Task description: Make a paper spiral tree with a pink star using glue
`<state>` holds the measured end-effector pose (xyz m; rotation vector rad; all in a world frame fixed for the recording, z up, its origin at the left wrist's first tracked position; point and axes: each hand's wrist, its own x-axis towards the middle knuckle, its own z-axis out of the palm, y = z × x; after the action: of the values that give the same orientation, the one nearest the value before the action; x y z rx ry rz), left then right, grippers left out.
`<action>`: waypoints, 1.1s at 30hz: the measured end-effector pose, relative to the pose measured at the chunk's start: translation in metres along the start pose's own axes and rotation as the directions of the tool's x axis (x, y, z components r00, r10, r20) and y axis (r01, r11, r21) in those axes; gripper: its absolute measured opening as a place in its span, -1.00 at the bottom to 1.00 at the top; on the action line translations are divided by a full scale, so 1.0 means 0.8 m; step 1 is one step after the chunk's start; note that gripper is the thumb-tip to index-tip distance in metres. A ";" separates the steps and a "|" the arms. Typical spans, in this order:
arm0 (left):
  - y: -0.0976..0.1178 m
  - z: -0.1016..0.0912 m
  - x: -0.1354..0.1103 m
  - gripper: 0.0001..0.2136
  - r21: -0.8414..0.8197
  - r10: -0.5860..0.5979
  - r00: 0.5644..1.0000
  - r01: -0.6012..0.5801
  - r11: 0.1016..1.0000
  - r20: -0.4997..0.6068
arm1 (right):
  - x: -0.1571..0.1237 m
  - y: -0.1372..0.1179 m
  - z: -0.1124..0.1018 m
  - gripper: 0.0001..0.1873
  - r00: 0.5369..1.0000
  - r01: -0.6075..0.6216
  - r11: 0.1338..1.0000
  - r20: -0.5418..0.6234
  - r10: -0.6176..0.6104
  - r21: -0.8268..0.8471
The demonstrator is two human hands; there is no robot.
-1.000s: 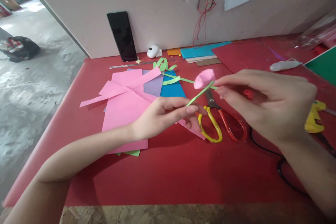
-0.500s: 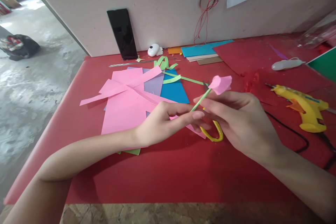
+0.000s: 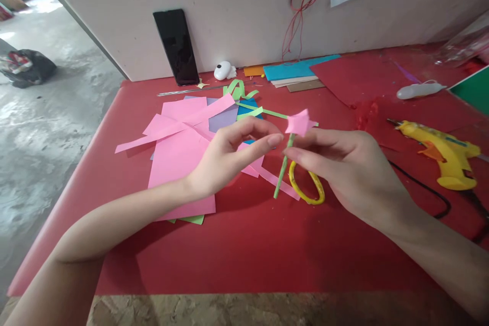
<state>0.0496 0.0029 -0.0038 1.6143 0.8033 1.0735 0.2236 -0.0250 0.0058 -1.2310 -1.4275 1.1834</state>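
Observation:
A pink paper star (image 3: 298, 123) tops a thin green paper stem (image 3: 282, 171) that slants down and left. The stem's upper part is pinched by my right hand (image 3: 346, 168), thumb against fingers, just below the star. My left hand (image 3: 225, 155) is loosely curved beside the star, its thumb and forefinger tips close together with nothing seen between them. Under the hands lie scissors with a yellow handle (image 3: 321, 196); their blades are hidden behind my right hand. Pink paper (image 3: 179, 173) and a pink strip (image 3: 280, 183) lie beneath and beside my left hand.
A yellow glue gun (image 3: 445, 150) with a black cable lies right on the red tabletop (image 3: 244, 260). A black phone (image 3: 177, 47) leans on the back wall beside a white earbud case (image 3: 224, 70). Green strips (image 3: 239, 90), blue sheets (image 3: 301, 65) and thin wires (image 3: 187, 90) lie toward the back.
My left fingers have let go of the stem's lower end and moved up toward the star. My right hand has turned the stem steeper, and the star has shifted left.

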 end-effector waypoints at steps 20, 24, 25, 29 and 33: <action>0.000 0.001 0.002 -0.85 -0.211 -0.200 0.980 0.194 0.958 -0.005 | 0.004 0.008 0.007 -0.82 0.988 0.144 0.961 0.083 -0.128 -0.236; -0.001 0.001 0.002 -0.84 -0.235 -0.204 0.978 0.189 0.953 -0.041 | 0.002 0.010 0.007 -0.82 0.987 0.140 0.961 0.113 -0.116 -0.239; -0.002 0.002 0.002 -0.84 -0.244 -0.209 0.977 0.193 0.950 -0.044 | 0.001 0.011 0.007 -0.81 0.987 0.130 0.963 0.120 -0.105 -0.235; -0.007 0.007 0.004 -0.87 -0.299 -0.224 0.974 0.209 0.931 -0.019 | 0.006 0.013 0.010 -0.84 0.992 0.078 0.983 0.111 -0.060 -0.167; -0.023 -0.006 0.017 -0.97 -0.203 -0.233 0.961 0.202 0.958 -0.147 | 0.010 -0.003 0.009 -0.79 0.999 -0.007 0.977 0.035 0.000 0.212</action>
<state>0.0503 0.0223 -0.0169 1.2578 0.9409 1.1010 0.2150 -0.0178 0.0075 -1.0694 -1.2868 1.3288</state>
